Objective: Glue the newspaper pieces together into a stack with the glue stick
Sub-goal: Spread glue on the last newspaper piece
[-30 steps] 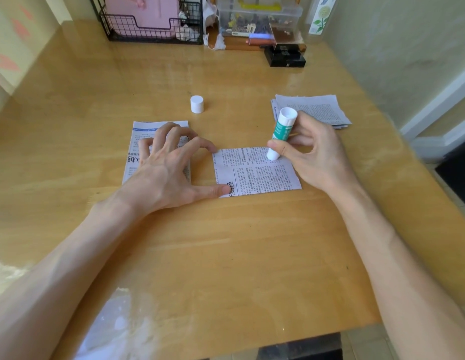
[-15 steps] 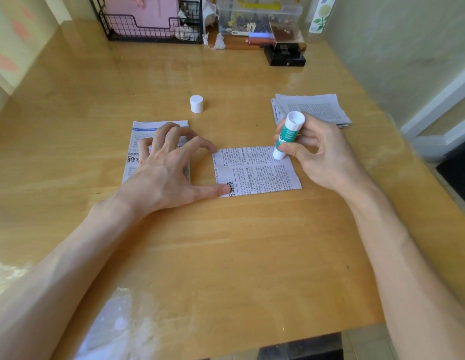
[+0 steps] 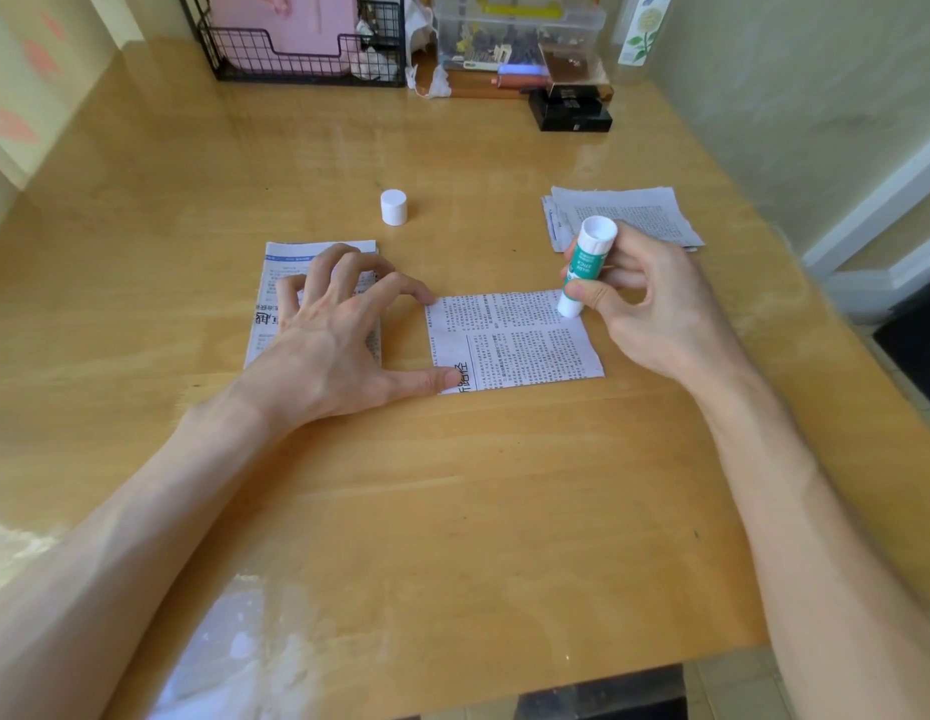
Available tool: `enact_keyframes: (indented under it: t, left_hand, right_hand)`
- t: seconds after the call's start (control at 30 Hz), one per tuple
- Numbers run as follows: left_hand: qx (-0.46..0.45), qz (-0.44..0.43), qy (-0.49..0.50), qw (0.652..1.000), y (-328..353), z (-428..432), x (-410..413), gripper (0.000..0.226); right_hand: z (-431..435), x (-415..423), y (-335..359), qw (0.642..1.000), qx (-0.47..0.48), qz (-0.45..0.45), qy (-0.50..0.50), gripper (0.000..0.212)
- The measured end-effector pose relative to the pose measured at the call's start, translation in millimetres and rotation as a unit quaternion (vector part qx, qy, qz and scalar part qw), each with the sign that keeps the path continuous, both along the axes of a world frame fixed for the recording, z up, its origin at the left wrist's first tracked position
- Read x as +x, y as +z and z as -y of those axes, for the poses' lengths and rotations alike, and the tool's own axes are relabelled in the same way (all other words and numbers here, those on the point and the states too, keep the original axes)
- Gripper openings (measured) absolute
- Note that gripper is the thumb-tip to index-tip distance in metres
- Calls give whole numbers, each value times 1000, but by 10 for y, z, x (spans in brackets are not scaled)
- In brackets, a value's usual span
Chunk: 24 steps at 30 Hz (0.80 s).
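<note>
Resting on a wooden table (image 3: 452, 511), a stack of newspaper pieces (image 3: 275, 288) lies left of centre, partly covered by the person's left hand (image 3: 327, 345). That hand grasps nothing: its fingers are spread and arched, the index fingertip touching the far left corner of a single newspaper piece (image 3: 514, 340) at the table's middle, the thumb pressing that piece's near left corner flat. A white cap (image 3: 394, 207) stands upright beyond the two papers, toward the far edge and apart from both. At the single piece's far right corner, a green-and-white glue stick (image 3: 582, 272) is tilted with its lower tip on the paper, gripped between thumb and fingers of the right hand (image 3: 655, 309). Just beyond that hand, near the table's right edge, sits a loose pile of newspaper pieces (image 3: 624, 210), overlapping unevenly. Along the far edge stand a black wire basket (image 3: 296, 65) holding something pink, a clear plastic box (image 3: 514, 33) and a small black box (image 3: 572, 114).
</note>
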State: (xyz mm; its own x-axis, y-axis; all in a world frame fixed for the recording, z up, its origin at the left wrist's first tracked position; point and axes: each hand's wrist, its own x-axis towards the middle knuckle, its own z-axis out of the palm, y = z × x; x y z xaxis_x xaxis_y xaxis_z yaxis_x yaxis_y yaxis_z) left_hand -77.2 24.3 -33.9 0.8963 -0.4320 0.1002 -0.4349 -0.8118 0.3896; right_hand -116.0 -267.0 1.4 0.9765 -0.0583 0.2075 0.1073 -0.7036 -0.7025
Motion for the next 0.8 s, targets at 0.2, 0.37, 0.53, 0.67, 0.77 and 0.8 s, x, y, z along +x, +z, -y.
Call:
enact_keyframes:
  t: [0.2,0.37,0.53,0.67,0.77,0.8]
  left_hand:
    - [4,3,4,1000,0,0,11,87]
    - [4,7,4,1000,-11,-1,15,87]
    - [-4,5,6,1000,-22,-2,16,89]
    - [-3,5,4,1000,-24,2,16,90]
    - [-4,5,6,1000,-16,6,13,87]
    - [-2,7,6,1000,-17,6,13,87]
  right_hand:
    - [3,-24,-3,999,-22,25,1,18]
    - [71,7,33,986,110,110,-60,20]
    - [42,-11,97,955,210,179,-113,23]
    - [-145,24,56,967,197,151,-57,18]
    - [-330,66,-15,980,166,105,24,29]
    - [-388,79,-36,983,147,95,49,31]
